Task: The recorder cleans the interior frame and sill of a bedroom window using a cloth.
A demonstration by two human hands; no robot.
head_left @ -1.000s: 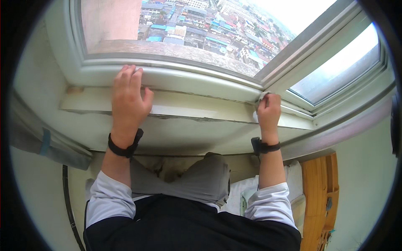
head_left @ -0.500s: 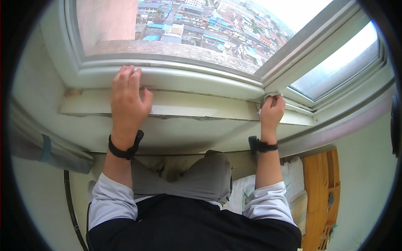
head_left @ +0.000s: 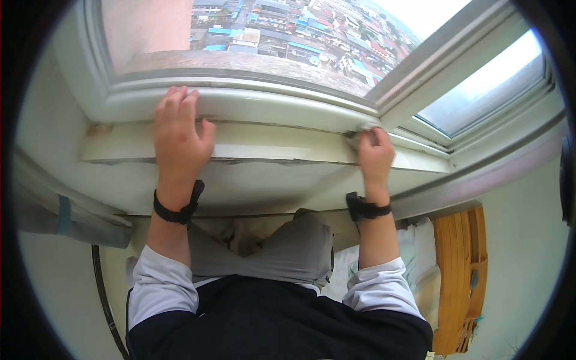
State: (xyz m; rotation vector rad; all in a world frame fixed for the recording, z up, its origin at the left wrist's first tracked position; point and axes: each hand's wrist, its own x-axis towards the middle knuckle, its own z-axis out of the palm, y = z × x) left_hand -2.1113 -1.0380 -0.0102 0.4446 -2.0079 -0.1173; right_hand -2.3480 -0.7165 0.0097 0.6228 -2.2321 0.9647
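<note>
A hand could slide along the flat cream window sill (head_left: 276,144) between 2 obstacles: the left bare hand (head_left: 182,129), and the right bare hand (head_left: 376,155) with a crumpled greyish cloth (head_left: 355,140) pinched in its fingers. A shorter stretch of sill remains left of the left hand, ending at the pale side wall (head_left: 54,114); another runs right of the right hand. The glossy white rounded window rail (head_left: 258,107) bounds the far side. Below the sill, 2 grey-trousered legs (head_left: 276,255) take up room between the forearms.
</note>
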